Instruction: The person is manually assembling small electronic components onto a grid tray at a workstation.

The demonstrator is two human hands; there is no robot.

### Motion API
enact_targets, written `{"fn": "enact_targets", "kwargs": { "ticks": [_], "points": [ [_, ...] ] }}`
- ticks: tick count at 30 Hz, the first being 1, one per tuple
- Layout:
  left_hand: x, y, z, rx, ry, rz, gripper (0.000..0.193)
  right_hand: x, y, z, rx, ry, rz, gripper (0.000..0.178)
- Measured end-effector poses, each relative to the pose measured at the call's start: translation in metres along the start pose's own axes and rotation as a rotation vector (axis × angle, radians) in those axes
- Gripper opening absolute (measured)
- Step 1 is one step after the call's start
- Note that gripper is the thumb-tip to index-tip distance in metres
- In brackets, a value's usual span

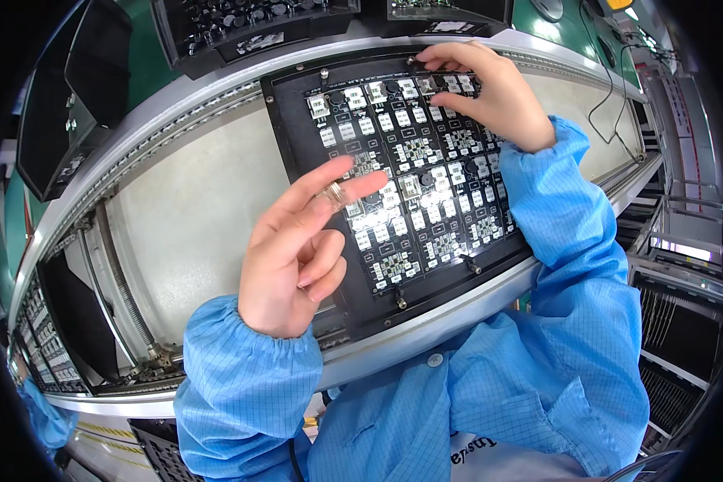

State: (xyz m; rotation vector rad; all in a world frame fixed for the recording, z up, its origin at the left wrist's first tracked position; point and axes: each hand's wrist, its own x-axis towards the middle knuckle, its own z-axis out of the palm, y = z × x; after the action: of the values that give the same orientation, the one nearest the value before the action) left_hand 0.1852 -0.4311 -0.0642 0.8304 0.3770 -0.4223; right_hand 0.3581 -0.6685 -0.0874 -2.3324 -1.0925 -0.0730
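My left hand (293,249) is raised over the left side of a black fixture plate (293,145). Its thumb and fingers close on a small clear-and-silver component (332,195), whose exact kind I cannot make out. Circuit boards (414,150) with rows of white parts and black round components (427,178) fill the plate. At the plate's far right, my right hand (494,92) reaches over the boards with thumb and fingers apart. Its fingertips are close to a metal post (412,60) on the far edge; whether they touch it is unclear.
The plate lies on a conveyor with metal rails (169,116). Beyond it stand a black bin of dark parts (249,28) and another bin (446,16). An upright black tray (72,88) is at left. Racks (675,337) stand at right. Another person's blue sleeve (48,414) shows lower left.
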Motion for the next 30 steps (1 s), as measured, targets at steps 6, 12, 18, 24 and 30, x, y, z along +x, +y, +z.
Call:
{"fn": "enact_targets", "kwargs": {
  "ticks": [6, 12, 18, 24, 30],
  "points": [
    [0.0, -0.002, -0.004, 0.065, -0.058, -0.032, 0.045, -0.001, -0.061, -0.007, 0.334, -0.056, -0.077, 0.041],
    [-0.004, -0.008, -0.005, 0.012, -0.116, -0.115, 0.05, -0.015, -0.097, 0.024, 0.581, -0.172, -0.409, 0.029],
    [-0.004, -0.01, 0.003, 0.179, -0.078, -0.058, 0.049, -0.019, -0.098, 0.003, 0.655, -0.285, -0.113, 0.018],
    [-0.005, -0.009, 0.011, 0.233, -0.11, -0.077, 0.049, -0.021, -0.097, -0.006, 0.708, -0.329, -0.093, 0.016],
    [-0.006, -0.014, 0.013, 0.167, -0.164, -0.098, 0.047, -0.021, -0.09, -0.003, 0.762, -0.425, -0.112, 0.017]
  ]
}}
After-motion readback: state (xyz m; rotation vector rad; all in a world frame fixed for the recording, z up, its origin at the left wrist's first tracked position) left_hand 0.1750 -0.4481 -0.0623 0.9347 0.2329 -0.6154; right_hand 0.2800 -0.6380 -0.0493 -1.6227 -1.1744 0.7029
